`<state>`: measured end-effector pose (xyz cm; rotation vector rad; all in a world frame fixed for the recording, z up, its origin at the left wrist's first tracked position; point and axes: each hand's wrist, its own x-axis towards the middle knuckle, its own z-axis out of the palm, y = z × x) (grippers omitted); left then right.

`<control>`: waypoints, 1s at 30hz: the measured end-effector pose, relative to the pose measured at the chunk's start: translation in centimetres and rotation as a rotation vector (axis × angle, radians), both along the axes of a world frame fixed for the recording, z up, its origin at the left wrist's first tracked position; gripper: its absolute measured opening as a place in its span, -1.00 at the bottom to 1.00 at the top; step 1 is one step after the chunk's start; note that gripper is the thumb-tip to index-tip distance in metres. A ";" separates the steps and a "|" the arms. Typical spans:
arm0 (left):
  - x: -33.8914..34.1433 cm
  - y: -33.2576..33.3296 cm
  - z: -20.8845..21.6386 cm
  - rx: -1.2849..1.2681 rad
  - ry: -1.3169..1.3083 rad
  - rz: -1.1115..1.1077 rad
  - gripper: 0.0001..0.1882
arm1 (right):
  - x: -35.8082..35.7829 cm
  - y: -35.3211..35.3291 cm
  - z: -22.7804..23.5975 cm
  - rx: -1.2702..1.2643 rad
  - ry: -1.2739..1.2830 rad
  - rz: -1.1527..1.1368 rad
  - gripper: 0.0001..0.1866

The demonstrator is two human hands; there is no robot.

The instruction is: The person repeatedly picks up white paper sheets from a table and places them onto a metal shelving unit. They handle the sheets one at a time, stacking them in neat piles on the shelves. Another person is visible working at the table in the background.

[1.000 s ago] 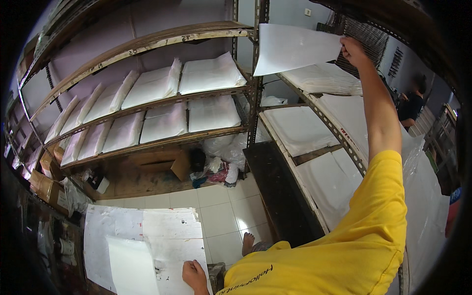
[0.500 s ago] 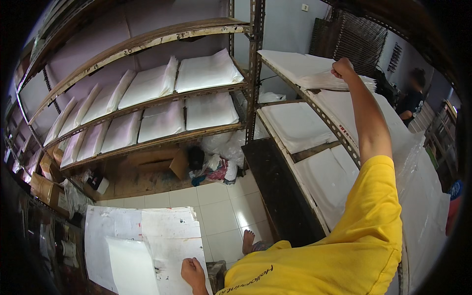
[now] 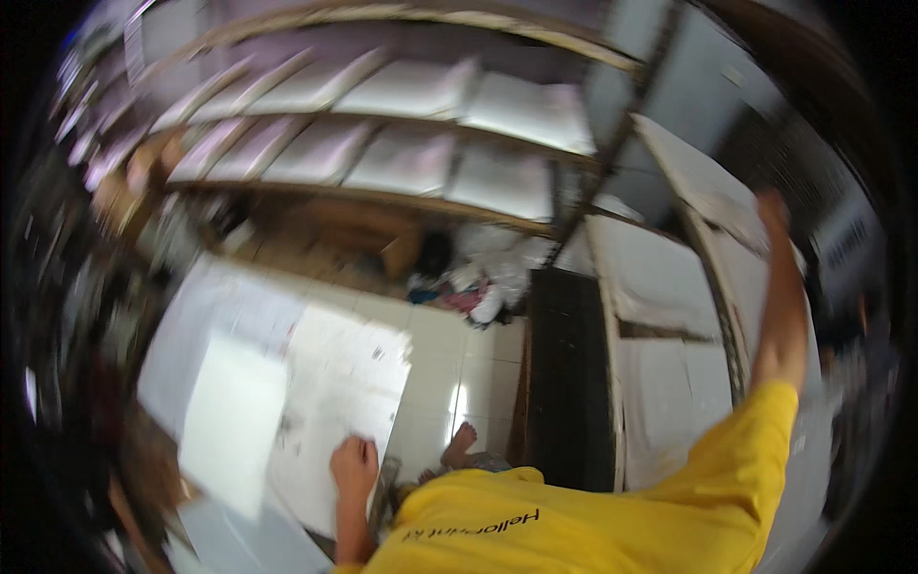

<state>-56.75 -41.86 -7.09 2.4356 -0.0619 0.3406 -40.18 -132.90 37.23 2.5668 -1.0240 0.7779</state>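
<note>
— What have we got here, on the right?

— Our right hand (image 3: 773, 212) is raised to the upper shelf (image 3: 669, 153) of the rack on the right, at the near edge of a white sheet (image 3: 712, 196) lying there. The frame is blurred, so we cannot tell whether the fingers are pinched on the sheet or only resting against its edge.

— And the left?

— Our left hand (image 3: 354, 469) is low and near, pressed on a white sheet on the worktable (image 3: 330, 383), fingers curled together over its near edge. A larger pale board (image 3: 229, 421) lies just to its left.

— How would we handle that shelf sheet well?

— In our judgement, thin sheets want a flat, level hold: thumb under, fingers over the near edge, and no twisting, so that it does not buckle or drag the sheets beneath. We would keep the left hand weighing down the table sheet meanwhile.

— What else is in view?

— Far shelves stacked with white bundles (image 3: 411, 91), a dark panel (image 3: 569, 373) against the rack, and a bare foot (image 3: 459, 445) on the tiled floor (image 3: 449, 354).
</note>
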 end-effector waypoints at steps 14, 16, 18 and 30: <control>-10.7 0.9 4.3 -0.112 -0.080 0.496 -0.87 | 17.0 45.3 0.6 0.314 0.126 1.492 -0.67; -12.2 1.9 5.2 -0.070 -0.146 0.608 -0.87 | 13.6 53.3 -1.1 0.240 0.178 1.591 -0.71; -13.7 3.3 5.6 -0.044 -0.174 0.709 -0.85 | 9.1 60.7 -1.8 0.212 0.339 1.636 -0.75; -19.9 7.7 1.6 0.203 0.181 0.917 -0.87 | -1.2 78.7 -13.4 0.562 0.830 2.013 -0.74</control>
